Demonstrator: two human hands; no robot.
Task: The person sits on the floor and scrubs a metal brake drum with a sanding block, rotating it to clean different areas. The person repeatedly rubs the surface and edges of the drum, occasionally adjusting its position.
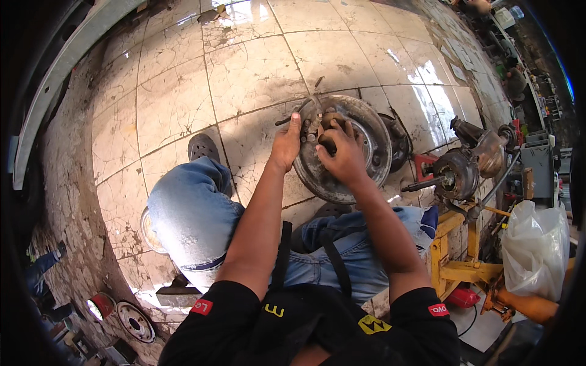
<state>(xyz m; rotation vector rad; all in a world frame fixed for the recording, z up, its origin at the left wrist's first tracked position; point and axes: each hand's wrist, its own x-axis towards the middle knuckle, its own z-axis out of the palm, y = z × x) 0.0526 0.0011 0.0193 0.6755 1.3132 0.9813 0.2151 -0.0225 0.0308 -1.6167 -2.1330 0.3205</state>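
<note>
A round, worn metal brake backing plate (372,131) leans in front of me between my feet. My left hand (287,144) is at its left rim, thumb pointing up and the other fingers mostly hidden, apparently gripping the edge. A thin dark hose (313,99) curves past the thumb tip. Over the plate's face my right hand (343,151) has its fingers curled around a small dark piece I cannot make out. Between the hands, small metal fittings (312,129) sit on the plate.
An axle assembly (461,174) with a protruding shaft stands to the right, near a yellow metal frame (455,265) and a clear plastic bag (534,244). A wheel rim (135,321) lies at lower left. Cracked tiles (244,73) cover the floor. My left shoe (203,146) is beside the plate.
</note>
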